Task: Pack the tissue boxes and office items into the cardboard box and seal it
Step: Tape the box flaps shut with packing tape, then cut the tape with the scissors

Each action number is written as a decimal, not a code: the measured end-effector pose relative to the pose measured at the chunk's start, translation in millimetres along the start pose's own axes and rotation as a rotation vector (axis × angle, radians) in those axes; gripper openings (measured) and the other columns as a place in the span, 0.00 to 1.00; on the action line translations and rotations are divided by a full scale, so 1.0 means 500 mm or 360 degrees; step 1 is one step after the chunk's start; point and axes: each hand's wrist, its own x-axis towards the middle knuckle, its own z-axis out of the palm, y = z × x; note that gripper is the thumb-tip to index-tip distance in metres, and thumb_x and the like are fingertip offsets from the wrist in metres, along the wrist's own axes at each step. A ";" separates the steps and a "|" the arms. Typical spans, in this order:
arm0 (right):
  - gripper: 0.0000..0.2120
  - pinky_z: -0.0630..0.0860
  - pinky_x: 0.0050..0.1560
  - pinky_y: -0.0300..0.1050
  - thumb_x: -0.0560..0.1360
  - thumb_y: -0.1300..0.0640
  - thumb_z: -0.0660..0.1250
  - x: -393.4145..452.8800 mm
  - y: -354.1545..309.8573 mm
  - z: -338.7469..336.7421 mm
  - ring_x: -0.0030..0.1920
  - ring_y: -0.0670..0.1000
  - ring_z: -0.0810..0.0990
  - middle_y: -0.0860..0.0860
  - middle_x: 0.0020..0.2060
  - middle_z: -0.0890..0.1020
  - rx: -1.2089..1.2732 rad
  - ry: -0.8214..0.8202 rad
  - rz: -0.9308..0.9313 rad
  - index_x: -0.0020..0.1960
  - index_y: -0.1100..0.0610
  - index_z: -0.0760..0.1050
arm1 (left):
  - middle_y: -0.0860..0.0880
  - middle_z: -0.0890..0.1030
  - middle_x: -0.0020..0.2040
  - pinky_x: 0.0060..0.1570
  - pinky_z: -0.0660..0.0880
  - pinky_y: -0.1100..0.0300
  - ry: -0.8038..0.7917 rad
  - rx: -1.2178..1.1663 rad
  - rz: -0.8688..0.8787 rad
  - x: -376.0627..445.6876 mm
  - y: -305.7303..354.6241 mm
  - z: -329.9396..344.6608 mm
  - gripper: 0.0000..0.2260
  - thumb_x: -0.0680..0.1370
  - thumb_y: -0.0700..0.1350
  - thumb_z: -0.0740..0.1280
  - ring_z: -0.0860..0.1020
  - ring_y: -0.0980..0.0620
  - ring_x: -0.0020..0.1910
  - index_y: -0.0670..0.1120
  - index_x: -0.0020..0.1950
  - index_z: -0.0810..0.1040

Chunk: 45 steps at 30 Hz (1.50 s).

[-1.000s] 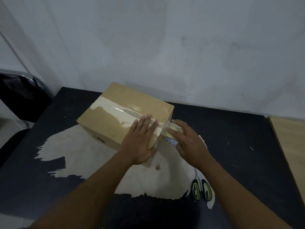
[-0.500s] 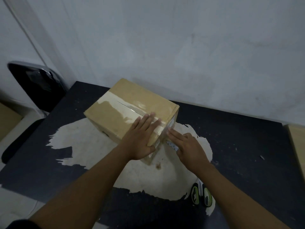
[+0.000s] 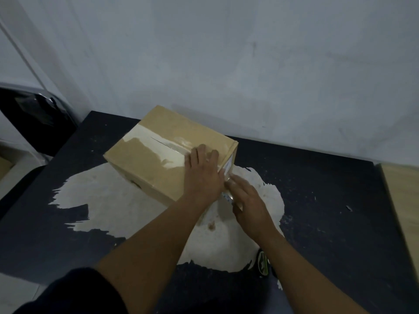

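A closed brown cardboard box [image 3: 158, 159] lies on the black table, its flaps down and a strip of clear tape [image 3: 172, 145] running along the top seam. My left hand [image 3: 203, 175] lies flat on the near right corner of the box top, fingers spread over the tape. My right hand [image 3: 246, 200] is flat against the box's right end face, fingers together, pressing the tape end there. The box's contents are hidden.
Scissors with green-and-black handles [image 3: 263, 265] lie on the table under my right forearm. The black table [image 3: 328, 200] has a large worn pale patch. A light wooden surface [image 3: 403, 200] adjoins at right. A black chair [image 3: 34, 121] stands at the left by the wall.
My right hand has slid lower down the box's end face. My left hand has stayed pressed on the top. The camera has shifted a little.
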 end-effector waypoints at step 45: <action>0.16 0.73 0.42 0.50 0.69 0.63 0.68 -0.255 -0.039 0.069 0.46 0.58 0.74 0.58 0.51 0.73 -0.0487 -0.0014 0.1559 0.55 0.59 0.70 | 0.44 0.35 0.83 0.81 0.42 0.44 -0.0576 0.0014 0.0704 -0.077 -0.130 -0.051 0.54 0.70 0.68 0.64 0.35 0.47 0.82 0.44 0.83 0.38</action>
